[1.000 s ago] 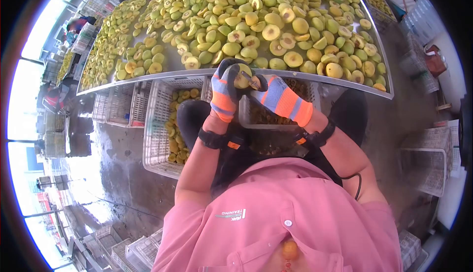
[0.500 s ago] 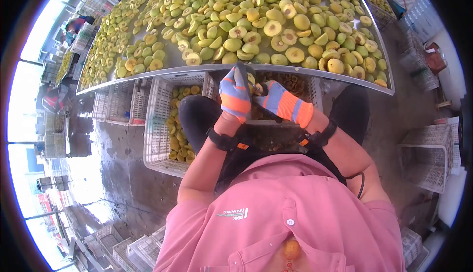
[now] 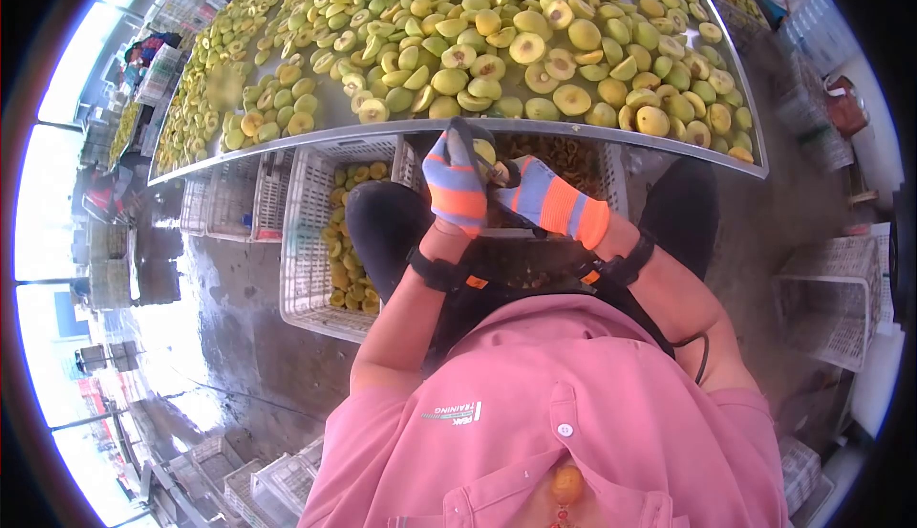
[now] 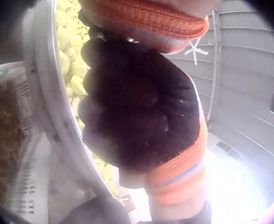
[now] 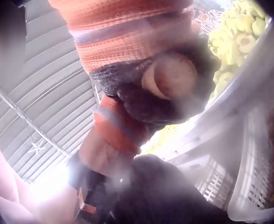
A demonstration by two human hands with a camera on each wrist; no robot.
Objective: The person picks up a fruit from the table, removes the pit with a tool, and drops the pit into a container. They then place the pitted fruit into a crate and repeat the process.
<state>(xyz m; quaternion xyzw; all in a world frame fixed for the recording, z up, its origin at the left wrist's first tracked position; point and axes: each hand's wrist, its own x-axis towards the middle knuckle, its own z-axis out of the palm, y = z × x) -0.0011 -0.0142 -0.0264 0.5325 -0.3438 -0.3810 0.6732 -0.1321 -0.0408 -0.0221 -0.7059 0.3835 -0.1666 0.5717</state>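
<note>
Both hands wear knit gloves with orange and grey-blue stripes and dark palms, and meet just in front of the table's near edge. In the head view my left hand (image 3: pixel 456 182) grips a yellow-green stone fruit (image 3: pixel 485 152), mostly covered by the fingers. My right hand (image 3: pixel 554 195) lies close against it, its fingers curled round a wooden-handled tool. The handle's round butt (image 5: pixel 176 76) pokes out of the right fist in the right wrist view; its working end is hidden at the fruit. Only the dark curled fingers (image 4: pixel 127 98) show in the left wrist view.
A metal-rimmed table (image 3: pixel 382 133) bears a heap of halved yellow-green fruit (image 3: pixel 449 55). Below the edge stand a white crate (image 3: pixel 306 284) of fruit pieces at left and another crate (image 3: pixel 614 170) of brown bits between the knees. More crates (image 3: pixel 831 303) stand at right on wet floor.
The left hand has shifted right and toward the body and turned, so its back covers more of the fruit. The right hand has moved slightly, staying against the fruit with the tool.
</note>
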